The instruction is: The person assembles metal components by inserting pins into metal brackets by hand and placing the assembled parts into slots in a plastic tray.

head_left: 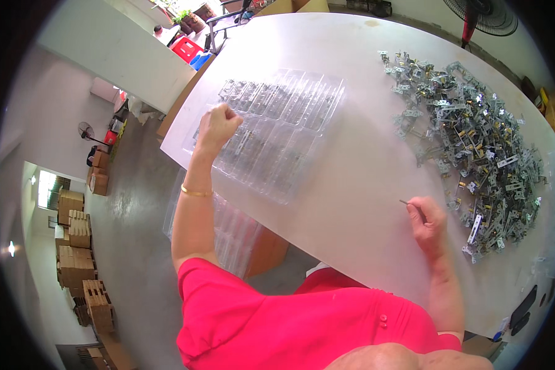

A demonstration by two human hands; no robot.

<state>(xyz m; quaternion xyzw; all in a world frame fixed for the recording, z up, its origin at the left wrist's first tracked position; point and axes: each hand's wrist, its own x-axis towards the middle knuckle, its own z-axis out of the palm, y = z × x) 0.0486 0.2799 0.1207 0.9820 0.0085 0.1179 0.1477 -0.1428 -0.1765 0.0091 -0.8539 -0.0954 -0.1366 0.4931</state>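
Fingers (422, 202) pinched, a pin (404, 201) is held by the right hand (430, 227); left hand (216, 128), grip can't be told; near the table (364, 166)'s left edge, tray (282, 196) seemingly part-filled, right-edge metal heap (481, 148) left unplaced

Silvery-grey metal brackets (484, 148) flecked with brassy yellow, on an off-white tabletop (351, 185), reach me on my remote view.
I make out a colourless, see-through tray (314, 139) striped by parallel compartments, a thin dark-grey rod (404, 201), a gold bracelet (195, 193) and a plain, bright pinkish-red shirt (246, 314); farther off, I see brown cardboard boxes (76, 265), a grey floor (142, 216) and a black fan (487, 17) with a red stem.
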